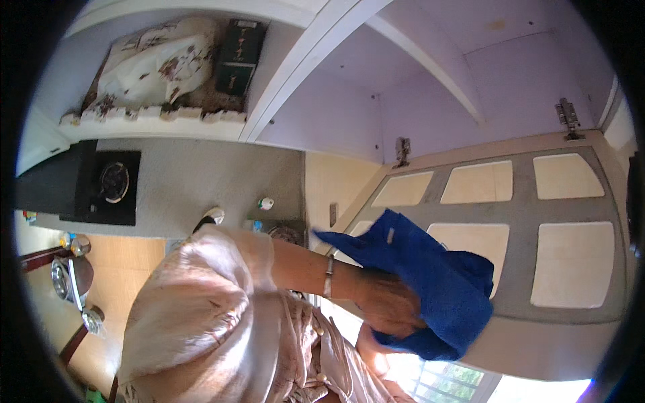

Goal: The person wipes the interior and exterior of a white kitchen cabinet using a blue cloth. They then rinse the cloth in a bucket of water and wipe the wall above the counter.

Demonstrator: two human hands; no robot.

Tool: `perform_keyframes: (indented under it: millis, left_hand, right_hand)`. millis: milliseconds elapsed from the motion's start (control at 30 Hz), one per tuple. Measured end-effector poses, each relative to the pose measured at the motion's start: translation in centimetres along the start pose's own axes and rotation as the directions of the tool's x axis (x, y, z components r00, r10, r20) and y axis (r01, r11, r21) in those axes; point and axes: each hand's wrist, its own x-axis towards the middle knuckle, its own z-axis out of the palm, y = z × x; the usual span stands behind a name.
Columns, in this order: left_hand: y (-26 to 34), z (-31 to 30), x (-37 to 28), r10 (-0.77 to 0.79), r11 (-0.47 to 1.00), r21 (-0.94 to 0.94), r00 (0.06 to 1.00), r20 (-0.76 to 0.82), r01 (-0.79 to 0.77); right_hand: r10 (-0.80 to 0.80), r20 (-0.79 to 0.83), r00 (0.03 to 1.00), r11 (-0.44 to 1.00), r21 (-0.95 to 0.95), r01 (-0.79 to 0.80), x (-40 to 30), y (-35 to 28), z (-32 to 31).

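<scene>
My left hand (390,305), with a bracelet at the wrist, reaches across my body to the right. It grips a bunched blue cloth (448,297), which hides most of its fingers. The cloth lies over part of an open cabinet door (521,262) with cream panels in a grey frame; I cannot tell whether they touch. Part of my right arm (372,347) shows below the cloth, and its hand is hidden behind it. Above the door, a lilac-lined cabinet interior (327,101) stands open, with metal hinges (569,118) joining the door.
Another cabinet compartment holds a white plastic bag (156,75) and dark green boxes (237,55). Below are a grey countertop (201,171), a black gas hob (113,184), a small white container (265,203) and a shoe (215,215). A metal pot (70,279) sits left; a barred window (448,380) is lower right.
</scene>
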Motion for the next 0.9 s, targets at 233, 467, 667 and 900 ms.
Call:
perform_keyframes:
  millis: [233, 467, 667, 900]
  left_hand:
    - [-20.3, 1.5, -6.8, -0.498, 0.821, -0.095, 0.625, -0.601, 0.562]
    - [-11.2, 10.9, -17.9, -0.86, 0.511, -0.607, 0.349, -0.373, 0.609]
    - [-8.0, 1.7, 1.4, -0.368, 0.919, 0.094, 0.918, -0.149, 0.383]
    - [-21.7, -3.5, 6.6, -0.45, 0.886, -0.142, 0.742, -0.496, 0.442]
  right_hand:
    - [0.057, 0.004, 0.998, 0.997, 0.045, -0.057, 0.7, 1.1, -0.6]
    - [0.104, -0.048, 0.993, 0.994, 0.044, -0.102, 1.2, 1.8, -1.3]
    - [0.123, -0.039, 0.992, 0.992, 0.042, -0.121, 1.4, 2.2, -1.1]
    - [0.142, -0.036, 0.989, 0.989, 0.04, -0.14, 1.4, 2.9, -1.4]
